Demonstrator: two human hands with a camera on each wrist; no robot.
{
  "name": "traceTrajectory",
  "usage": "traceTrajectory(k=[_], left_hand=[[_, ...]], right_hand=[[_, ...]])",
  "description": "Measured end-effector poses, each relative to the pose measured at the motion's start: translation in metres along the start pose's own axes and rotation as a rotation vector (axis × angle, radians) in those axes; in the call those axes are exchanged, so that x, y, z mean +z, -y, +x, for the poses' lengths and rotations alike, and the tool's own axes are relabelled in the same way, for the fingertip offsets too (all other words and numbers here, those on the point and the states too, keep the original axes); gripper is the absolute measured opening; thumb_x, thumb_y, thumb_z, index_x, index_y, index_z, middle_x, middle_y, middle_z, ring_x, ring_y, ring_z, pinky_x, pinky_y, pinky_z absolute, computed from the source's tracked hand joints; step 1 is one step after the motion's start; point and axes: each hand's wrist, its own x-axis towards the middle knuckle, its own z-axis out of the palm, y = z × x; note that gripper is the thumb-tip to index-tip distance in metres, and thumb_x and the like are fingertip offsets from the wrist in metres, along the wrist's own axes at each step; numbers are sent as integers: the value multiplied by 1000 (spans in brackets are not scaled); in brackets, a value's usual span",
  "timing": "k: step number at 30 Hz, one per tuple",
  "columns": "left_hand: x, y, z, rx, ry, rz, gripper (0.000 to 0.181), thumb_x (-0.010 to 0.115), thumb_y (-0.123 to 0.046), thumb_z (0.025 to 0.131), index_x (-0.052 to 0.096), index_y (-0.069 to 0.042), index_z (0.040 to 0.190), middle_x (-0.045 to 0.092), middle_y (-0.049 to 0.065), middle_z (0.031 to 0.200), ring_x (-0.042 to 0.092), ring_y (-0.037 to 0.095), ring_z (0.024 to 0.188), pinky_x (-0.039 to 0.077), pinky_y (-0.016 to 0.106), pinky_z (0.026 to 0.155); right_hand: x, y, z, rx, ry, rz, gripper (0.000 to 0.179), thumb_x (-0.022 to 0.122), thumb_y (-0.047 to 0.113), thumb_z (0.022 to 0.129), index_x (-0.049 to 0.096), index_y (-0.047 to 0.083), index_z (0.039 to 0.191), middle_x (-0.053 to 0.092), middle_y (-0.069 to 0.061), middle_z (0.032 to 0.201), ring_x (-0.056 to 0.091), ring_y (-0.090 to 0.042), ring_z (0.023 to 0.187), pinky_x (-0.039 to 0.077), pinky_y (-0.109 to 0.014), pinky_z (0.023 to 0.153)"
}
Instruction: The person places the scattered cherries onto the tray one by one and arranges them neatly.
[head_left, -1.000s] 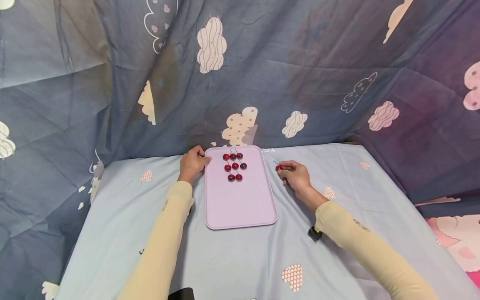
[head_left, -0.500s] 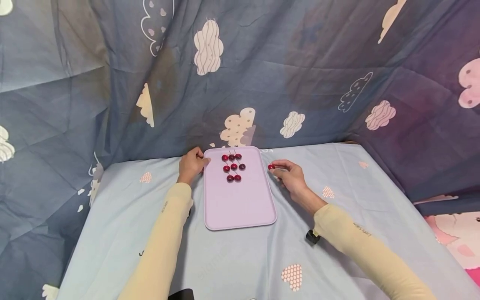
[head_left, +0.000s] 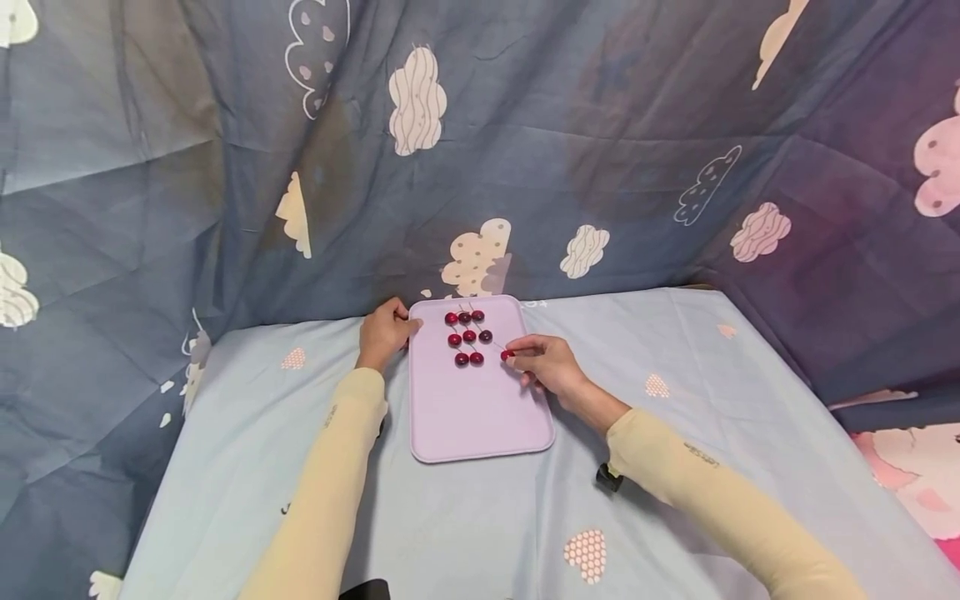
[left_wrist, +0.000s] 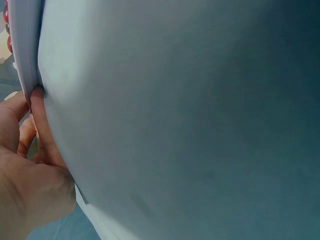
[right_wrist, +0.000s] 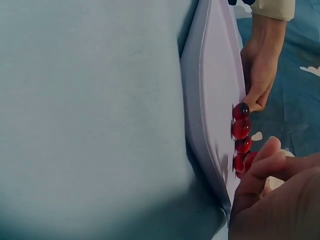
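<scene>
A lilac tray (head_left: 480,417) lies on the cloth, with several dark red cherries (head_left: 468,336) set in short rows toward its far end, stems pointing away. My left hand (head_left: 382,333) grips the tray's far left edge; the left wrist view has its thumb above and a finger (left_wrist: 44,120) beneath the rim. Over the tray's right side, my right hand (head_left: 549,363) pinches one cherry (head_left: 506,355) by its body between thumb and fingers, its thin stem sticking out toward the rows. That cherry is just right of the nearest row.
A light blue patterned cloth (head_left: 450,525) covers the table. Dark blue fabric with cloud prints (head_left: 337,167) hangs right behind the tray and along both sides. A black object (head_left: 365,590) shows at the front edge.
My right hand has carried the pinched cherry leftward from beside the tray to over its right part. My left hand keeps its grip on the tray edge.
</scene>
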Motion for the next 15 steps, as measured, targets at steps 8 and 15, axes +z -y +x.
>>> traceTrajectory(k=[8,15], left_hand=[[0,-1,-2,12,-12,-5,24,74,-31,98,58,-13,99,66,9,84,63,24,76,42,36,77],[0,1,-1,27,-17,-11,24,74,-31,98,58,-13,98,66,8,80,63,23,74,42,34,75]], right_hand=[[6,1,11,5,39,-97,27,79,15,94,75,7,119,80,-9,105,63,-9,55,41,-25,47],[11,5,17,23,49,-101,24,77,11,95,74,6,118,80,-11,112,70,-12,59,46,-24,47]])
